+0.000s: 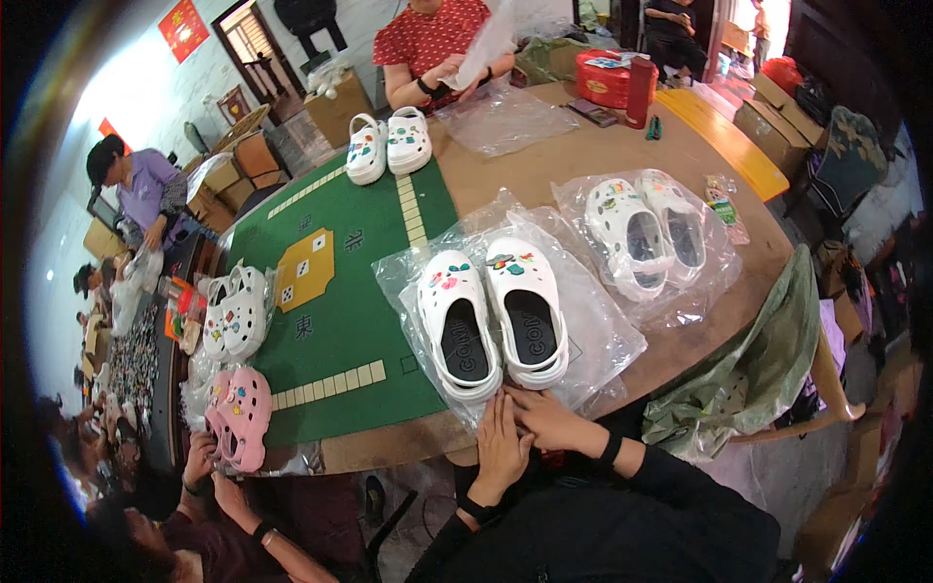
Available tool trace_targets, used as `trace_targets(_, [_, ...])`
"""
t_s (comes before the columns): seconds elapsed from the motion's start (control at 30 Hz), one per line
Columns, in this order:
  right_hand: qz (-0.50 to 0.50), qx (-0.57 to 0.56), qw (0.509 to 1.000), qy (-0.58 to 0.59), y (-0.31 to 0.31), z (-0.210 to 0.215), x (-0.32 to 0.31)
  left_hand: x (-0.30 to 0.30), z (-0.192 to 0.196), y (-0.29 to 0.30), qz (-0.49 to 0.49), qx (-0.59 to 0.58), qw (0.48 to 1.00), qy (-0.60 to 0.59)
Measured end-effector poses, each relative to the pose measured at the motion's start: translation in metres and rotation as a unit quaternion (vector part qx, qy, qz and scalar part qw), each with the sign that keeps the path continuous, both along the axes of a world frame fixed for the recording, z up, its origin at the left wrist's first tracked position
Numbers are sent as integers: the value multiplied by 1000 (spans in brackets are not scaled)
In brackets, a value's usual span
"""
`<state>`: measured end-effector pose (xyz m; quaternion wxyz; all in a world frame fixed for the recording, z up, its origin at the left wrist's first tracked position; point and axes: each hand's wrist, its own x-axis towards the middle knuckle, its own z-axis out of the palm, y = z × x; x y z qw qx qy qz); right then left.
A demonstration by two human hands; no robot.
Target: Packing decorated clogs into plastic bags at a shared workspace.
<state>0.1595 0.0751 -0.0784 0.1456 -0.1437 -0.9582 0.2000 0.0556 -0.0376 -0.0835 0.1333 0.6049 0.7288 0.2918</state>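
Note:
A pair of white clogs (pixel 488 325) with colourful charms on the toes and dark insoles sits in front of me, heels toward me, on clear plastic bags (pixel 593 355). My left hand (pixel 501 449) lies at the heel of the left clog, its fingers stretched out and close together. Beside it, my right hand (pixel 559 424) reaches in from the right with its fingers extended at the heels. The two hands meet at the fingertips, and neither grasps a clog. To the right, another white pair (pixel 627 238) lies inside a clear bag.
A green mat (pixel 340 389) covers the table's left part, with white clogs (pixel 236 316) on it. At lower left a person's hands (pixel 219 481) touch pink clogs (pixel 240 418). Across the table, a person in red handles a plastic bag (pixel 484 44). A green sheet (pixel 743 364) drapes at right.

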Motion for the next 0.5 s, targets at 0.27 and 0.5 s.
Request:
trace_targets(0.27, [-98, -223, 957, 157, 31, 102, 7, 1, -10, 1, -4, -21, 990, 142])
trace_targets(0.5, [-157, -5, 981, 111, 43, 114, -29, 0, -6, 0, 3, 15, 988, 156])
